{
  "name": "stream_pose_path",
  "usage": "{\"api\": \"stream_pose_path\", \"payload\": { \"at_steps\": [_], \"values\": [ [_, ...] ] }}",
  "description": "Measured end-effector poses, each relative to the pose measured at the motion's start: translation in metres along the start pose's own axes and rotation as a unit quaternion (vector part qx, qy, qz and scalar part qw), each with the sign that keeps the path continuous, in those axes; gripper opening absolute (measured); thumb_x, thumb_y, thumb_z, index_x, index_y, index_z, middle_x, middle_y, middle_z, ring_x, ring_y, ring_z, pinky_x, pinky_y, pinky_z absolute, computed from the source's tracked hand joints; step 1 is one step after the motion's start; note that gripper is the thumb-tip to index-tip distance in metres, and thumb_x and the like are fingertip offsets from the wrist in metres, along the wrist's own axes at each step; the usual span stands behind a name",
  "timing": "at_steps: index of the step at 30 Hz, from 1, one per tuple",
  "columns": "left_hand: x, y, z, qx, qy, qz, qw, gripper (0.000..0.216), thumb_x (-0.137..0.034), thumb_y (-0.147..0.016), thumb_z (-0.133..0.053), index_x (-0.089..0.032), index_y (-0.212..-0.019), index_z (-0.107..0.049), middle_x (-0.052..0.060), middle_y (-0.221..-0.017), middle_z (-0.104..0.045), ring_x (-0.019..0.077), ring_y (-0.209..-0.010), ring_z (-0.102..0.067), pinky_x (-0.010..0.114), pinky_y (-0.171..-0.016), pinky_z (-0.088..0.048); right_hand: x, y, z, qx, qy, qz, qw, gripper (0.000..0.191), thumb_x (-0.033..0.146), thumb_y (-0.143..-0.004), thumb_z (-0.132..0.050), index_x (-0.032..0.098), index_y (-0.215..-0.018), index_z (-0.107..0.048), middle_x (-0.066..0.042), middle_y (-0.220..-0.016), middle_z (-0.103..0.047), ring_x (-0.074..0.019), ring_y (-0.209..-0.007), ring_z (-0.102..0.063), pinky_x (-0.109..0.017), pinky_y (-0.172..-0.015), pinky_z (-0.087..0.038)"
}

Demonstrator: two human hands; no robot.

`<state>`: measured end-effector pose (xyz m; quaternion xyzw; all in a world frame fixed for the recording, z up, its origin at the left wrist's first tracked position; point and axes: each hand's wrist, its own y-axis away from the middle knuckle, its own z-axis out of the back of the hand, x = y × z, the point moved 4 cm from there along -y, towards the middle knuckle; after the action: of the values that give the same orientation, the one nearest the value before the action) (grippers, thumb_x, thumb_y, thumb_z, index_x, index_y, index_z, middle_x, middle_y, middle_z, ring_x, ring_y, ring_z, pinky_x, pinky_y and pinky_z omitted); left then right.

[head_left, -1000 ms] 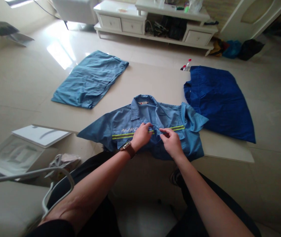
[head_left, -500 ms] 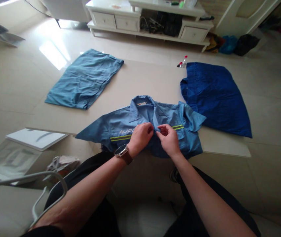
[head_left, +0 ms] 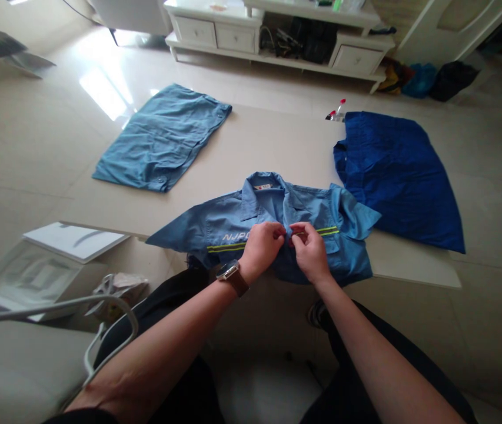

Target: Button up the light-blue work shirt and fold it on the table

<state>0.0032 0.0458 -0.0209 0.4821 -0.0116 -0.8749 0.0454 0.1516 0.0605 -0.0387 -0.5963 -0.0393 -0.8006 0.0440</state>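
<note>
A light blue work shirt (head_left: 228, 215) with a yellow-green stripe and white lettering lies face up at the table's near edge, its collar pointing away from me and its lower part hanging toward my lap. My left hand (head_left: 263, 250), with a watch on its wrist, pinches the shirt's front opening at chest height. Just beside it, my right hand (head_left: 310, 253) pinches the other side of the opening. The fingertips almost meet, and whatever small fastening lies between them is hidden.
Folded blue trousers (head_left: 166, 135) lie at the table's left, a dark blue garment (head_left: 396, 176) at its right, touching the shirt sleeve. Bottles with red caps (head_left: 342, 105) show behind the table (head_left: 286, 141). A white box (head_left: 74, 247) stands at left; a TV cabinet (head_left: 237, 38) stands beyond.
The view has shifted a little, so everything sits slightly farther right. Both hands stay on the shirt's front, their fingertips slightly farther apart.
</note>
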Motion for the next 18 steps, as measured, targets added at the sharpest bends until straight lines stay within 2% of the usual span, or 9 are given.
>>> {"api": "stream_pose_path", "payload": {
  "at_steps": [5,10,14,18],
  "values": [
    [0.007,-0.002,-0.003,0.007,0.091,0.045,0.995,0.022,-0.001,-0.075,-0.064,-0.016,-0.082,-0.078,0.001,-0.074,-0.075,0.0135,-0.072,-0.069,0.022,-0.068,-0.051,-0.004,-0.003,-0.001,0.004,-0.003,0.002,1.000,0.028,0.027,-0.077,-0.061,0.022,-0.103,-0.064,-0.001,-0.085,-0.066,-0.0184,-0.070,-0.063,-0.032,-0.069,-0.052],
    [0.008,-0.002,-0.005,0.021,0.122,0.049,0.991,0.021,-0.002,-0.074,-0.064,-0.015,-0.082,-0.078,0.001,-0.074,-0.074,0.0131,-0.072,-0.069,0.020,-0.066,-0.049,0.006,0.000,0.001,-0.010,0.045,0.025,0.999,0.021,0.027,-0.073,-0.063,0.023,-0.094,-0.062,0.000,-0.078,-0.066,-0.0195,-0.072,-0.064,-0.033,-0.072,-0.053],
    [0.009,-0.002,-0.007,0.034,0.139,0.074,0.987,0.008,-0.018,-0.079,-0.070,-0.015,-0.082,-0.077,0.003,-0.074,-0.074,0.0131,-0.070,-0.066,0.020,-0.061,-0.044,0.010,0.001,0.003,-0.003,0.056,0.038,0.998,0.019,0.031,-0.076,-0.066,0.023,-0.093,-0.062,-0.002,-0.080,-0.068,-0.0215,-0.076,-0.066,-0.035,-0.074,-0.055],
    [0.016,-0.002,-0.014,0.031,0.206,0.106,0.972,0.024,-0.035,-0.076,-0.080,-0.013,-0.077,-0.073,0.002,-0.065,-0.067,0.0105,-0.060,-0.058,0.020,-0.054,-0.037,0.009,0.000,0.002,0.010,0.063,0.046,0.997,0.021,0.029,-0.077,-0.064,0.023,-0.097,-0.062,-0.002,-0.083,-0.069,-0.0220,-0.077,-0.068,-0.036,-0.076,-0.056]
  ]
}}
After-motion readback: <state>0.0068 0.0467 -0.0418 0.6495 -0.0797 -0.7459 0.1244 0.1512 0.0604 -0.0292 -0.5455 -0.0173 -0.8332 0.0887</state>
